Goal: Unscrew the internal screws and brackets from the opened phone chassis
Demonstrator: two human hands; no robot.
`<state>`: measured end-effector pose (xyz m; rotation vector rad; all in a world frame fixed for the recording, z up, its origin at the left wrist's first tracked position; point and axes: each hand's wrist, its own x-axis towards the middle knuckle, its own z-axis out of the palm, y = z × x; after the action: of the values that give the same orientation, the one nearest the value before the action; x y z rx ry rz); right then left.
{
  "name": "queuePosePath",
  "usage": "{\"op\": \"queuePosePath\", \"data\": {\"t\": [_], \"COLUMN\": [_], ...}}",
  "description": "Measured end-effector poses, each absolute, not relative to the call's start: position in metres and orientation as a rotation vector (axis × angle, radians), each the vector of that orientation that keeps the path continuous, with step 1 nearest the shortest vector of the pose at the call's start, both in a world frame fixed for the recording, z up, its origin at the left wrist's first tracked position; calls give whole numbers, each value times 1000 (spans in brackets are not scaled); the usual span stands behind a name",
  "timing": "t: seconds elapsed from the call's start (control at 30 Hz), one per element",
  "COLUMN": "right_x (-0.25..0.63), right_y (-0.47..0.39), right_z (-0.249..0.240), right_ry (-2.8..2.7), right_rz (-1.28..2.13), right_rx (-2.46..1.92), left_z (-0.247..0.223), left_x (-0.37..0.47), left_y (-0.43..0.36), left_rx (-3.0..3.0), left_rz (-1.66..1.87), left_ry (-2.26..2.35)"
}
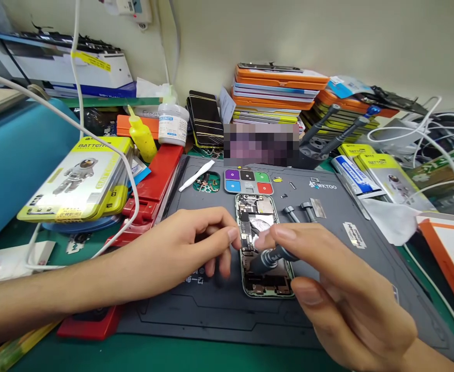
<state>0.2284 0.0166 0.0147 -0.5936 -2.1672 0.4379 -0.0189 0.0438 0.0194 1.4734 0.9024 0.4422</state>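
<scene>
An opened smartphone (267,287) lies on a dark grey repair mat (211,315), its circuit board and inner parts bare. At its left edge is my left hand (207,237), fingers curled and the thumb close to the index finger against the frame. My right hand (350,289) holds a dark grey screwdriver (269,260), slanted over the lower half of the phone. Its tip is too unclear to make out against the dark parts. Beyond the phone stands a small magnetic tray with coloured squares (249,182). Two more screwdrivers (307,211) lie right of the phone.
A white plastic pry tool (196,175) rests by a round green parts dish (207,182). Yellow battery boxes (75,181) and a red holder (153,191) flank the mat's left. Behind it are stacked boxes (277,88) and a screwdriver stand (315,144). White cables (134,191) cross the left side.
</scene>
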Motion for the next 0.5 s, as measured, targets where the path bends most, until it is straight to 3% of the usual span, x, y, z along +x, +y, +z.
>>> {"op": "queuePosePath", "data": {"t": [0.5], "right_x": [226], "right_y": [15], "right_z": [20], "right_ry": [-2201], "right_rz": [363], "right_rx": [-592], "left_z": [20], "left_x": [-20], "left_y": [42], "left_rx": [1454], "left_rz": [440], "left_ry": [890]}}
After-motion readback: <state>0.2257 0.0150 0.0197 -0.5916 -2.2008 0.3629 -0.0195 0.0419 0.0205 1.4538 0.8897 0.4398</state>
